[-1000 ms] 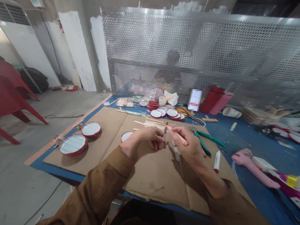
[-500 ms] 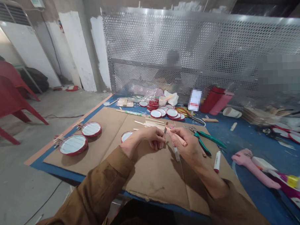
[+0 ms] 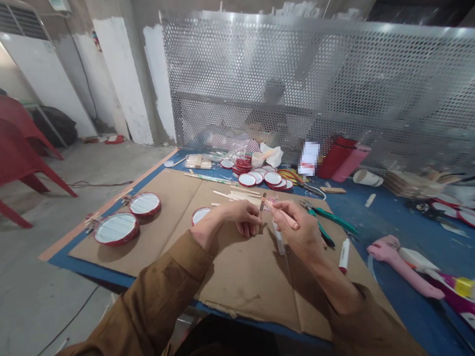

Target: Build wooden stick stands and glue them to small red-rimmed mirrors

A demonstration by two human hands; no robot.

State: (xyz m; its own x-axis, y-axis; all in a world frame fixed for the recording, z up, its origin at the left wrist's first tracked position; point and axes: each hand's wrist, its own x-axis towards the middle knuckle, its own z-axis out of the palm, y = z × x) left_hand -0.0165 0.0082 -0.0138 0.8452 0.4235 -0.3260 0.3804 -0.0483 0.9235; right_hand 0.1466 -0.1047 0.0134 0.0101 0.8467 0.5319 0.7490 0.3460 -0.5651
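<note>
Taking the point between the hands as the clock's centre, a red plastic chair stands between nine and ten o'clock, cut off by the picture's edge. At nine lie two round, red-sided, white-topped drum shapes with wooden sticks at their far-left sides, on a brown cardboard sheet over the blue counter. Nearer, also at nine, a white disc with a red rim is partly covered by the left forearm. Loose pale wooden strips lie at ten.

The left hand has its fingers pinched on a narrow flat stick with a dark upper part; its lower end is hidden. At twelve, red-rimmed white discs overlap. The right hand grasps a peach-coloured rod in curled fingers, its tip close to the stick; whether they touch, I cannot tell. Green-handled pliers lie at three, partly hidden by that hand. A white marker with a red end and a pink glue gun lie at four.
</note>
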